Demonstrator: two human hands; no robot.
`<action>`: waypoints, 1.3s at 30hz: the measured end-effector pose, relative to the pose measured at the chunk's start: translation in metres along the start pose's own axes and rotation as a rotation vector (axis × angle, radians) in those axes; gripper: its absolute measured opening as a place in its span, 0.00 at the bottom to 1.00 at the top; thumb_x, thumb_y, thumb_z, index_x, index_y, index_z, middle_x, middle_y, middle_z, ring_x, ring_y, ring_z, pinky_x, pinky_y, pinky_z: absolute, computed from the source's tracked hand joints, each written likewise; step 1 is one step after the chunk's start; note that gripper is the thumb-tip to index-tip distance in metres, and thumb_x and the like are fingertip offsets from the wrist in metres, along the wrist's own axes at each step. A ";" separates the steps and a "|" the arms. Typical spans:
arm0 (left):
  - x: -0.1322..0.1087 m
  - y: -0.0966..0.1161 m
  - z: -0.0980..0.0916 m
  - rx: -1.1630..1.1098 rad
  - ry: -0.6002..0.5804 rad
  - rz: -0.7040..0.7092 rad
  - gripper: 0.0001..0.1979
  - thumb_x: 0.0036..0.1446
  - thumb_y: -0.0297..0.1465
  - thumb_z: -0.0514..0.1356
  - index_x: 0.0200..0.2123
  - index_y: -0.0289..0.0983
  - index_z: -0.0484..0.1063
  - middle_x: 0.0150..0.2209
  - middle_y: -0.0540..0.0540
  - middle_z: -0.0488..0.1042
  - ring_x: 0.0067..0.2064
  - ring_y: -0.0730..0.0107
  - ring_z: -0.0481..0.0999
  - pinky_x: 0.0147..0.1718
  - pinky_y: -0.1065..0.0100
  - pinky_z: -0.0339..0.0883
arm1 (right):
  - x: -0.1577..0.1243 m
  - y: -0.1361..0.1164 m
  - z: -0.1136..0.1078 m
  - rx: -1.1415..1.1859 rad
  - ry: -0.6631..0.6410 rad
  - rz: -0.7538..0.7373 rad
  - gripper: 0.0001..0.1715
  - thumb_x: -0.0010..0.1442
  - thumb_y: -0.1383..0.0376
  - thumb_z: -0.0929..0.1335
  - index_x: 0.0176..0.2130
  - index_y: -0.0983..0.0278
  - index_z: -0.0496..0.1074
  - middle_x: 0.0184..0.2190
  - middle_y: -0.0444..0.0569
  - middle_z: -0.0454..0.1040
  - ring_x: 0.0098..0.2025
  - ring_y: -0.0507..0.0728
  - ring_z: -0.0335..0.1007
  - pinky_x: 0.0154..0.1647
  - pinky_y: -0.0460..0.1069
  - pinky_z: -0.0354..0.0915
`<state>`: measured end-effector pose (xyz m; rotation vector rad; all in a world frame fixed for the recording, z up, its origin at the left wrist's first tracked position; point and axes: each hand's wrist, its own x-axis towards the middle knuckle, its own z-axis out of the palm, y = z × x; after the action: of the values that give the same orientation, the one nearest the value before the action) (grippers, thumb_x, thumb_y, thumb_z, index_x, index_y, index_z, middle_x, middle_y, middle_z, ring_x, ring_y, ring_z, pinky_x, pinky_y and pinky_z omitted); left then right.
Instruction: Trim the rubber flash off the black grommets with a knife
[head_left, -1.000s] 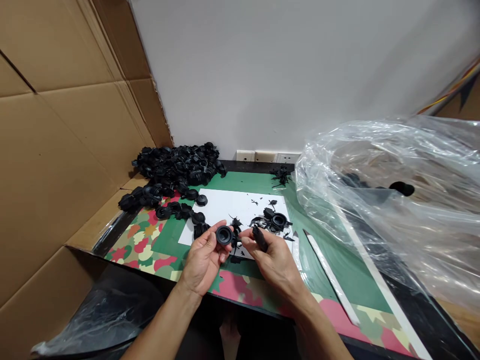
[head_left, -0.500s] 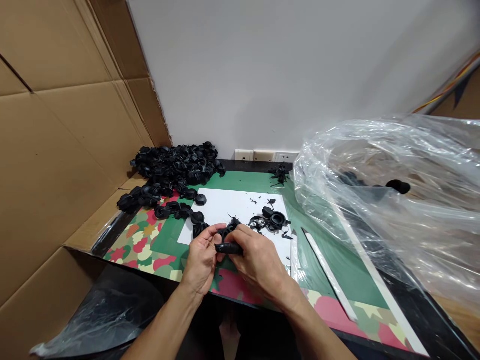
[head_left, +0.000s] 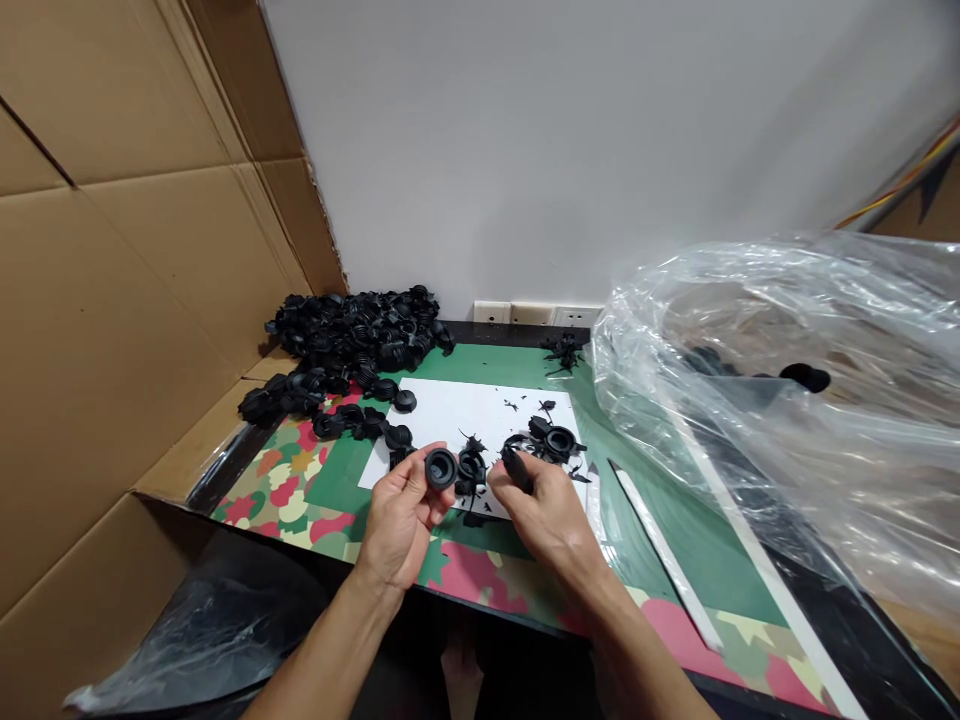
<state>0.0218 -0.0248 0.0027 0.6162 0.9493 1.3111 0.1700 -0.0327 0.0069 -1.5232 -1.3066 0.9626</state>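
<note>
Left hand [head_left: 400,512] pinches a cap [head_left: 441,469] while right hand [head_left: 545,508] grips a tool [head_left: 517,470], apparently trimming; another cut would call for steadiness.

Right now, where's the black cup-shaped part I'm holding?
In the head view, the cup-shaped part is below and slightly left of centre, held in your left hand, left of your right hand.

At lower centre, the left hand [head_left: 397,515] is covering the back of a round black part [head_left: 441,468], and the right hand [head_left: 544,500] is hiding part of a black tool [head_left: 517,468]. At right, the clear plastic bag [head_left: 750,450] is blurring dark objects [head_left: 805,377] inside. The frame's left edge is cropping the cardboard [head_left: 112,280]; its bottom is cutting off both forearms [head_left: 330,635].
</note>
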 end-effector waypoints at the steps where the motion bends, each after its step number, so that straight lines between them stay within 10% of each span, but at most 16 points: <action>1: 0.000 0.000 0.000 -0.015 0.000 -0.013 0.20 0.43 0.38 0.71 0.37 0.29 0.77 0.28 0.41 0.77 0.21 0.77 0.68 0.16 0.76 0.54 | -0.001 0.000 0.000 0.053 -0.027 0.012 0.13 0.49 0.60 0.62 0.17 0.61 0.60 0.14 0.39 0.56 0.20 0.51 0.51 0.20 0.46 0.49; 12: -0.003 -0.008 0.004 -0.033 -0.019 -0.047 0.20 0.39 0.36 0.73 0.36 0.32 0.78 0.27 0.44 0.78 0.27 0.72 0.74 0.27 0.73 0.68 | -0.008 0.002 0.036 0.329 -0.019 0.018 0.17 0.47 0.53 0.70 0.28 0.61 0.62 0.22 0.40 0.64 0.25 0.53 0.62 0.26 0.47 0.62; 19: -0.002 -0.003 0.001 0.022 0.039 0.004 0.21 0.40 0.39 0.72 0.35 0.30 0.78 0.23 0.45 0.75 0.19 0.80 0.66 0.17 0.77 0.55 | -0.007 0.010 0.026 0.213 -0.110 -0.038 0.04 0.49 0.65 0.65 0.30 0.62 0.64 0.22 0.41 0.67 0.26 0.53 0.63 0.29 0.48 0.61; 39: 0.003 -0.003 -0.003 -0.123 -0.052 -0.104 0.17 0.45 0.35 0.70 0.37 0.29 0.78 0.31 0.40 0.79 0.19 0.81 0.64 0.18 0.75 0.57 | -0.017 0.006 0.024 0.293 -0.185 -0.074 0.09 0.55 0.62 0.64 0.27 0.64 0.69 0.23 0.44 0.71 0.28 0.54 0.65 0.30 0.47 0.61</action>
<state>0.0207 -0.0229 -0.0021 0.4973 0.8408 1.2445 0.1467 -0.0466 -0.0057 -1.1777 -1.2751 1.2117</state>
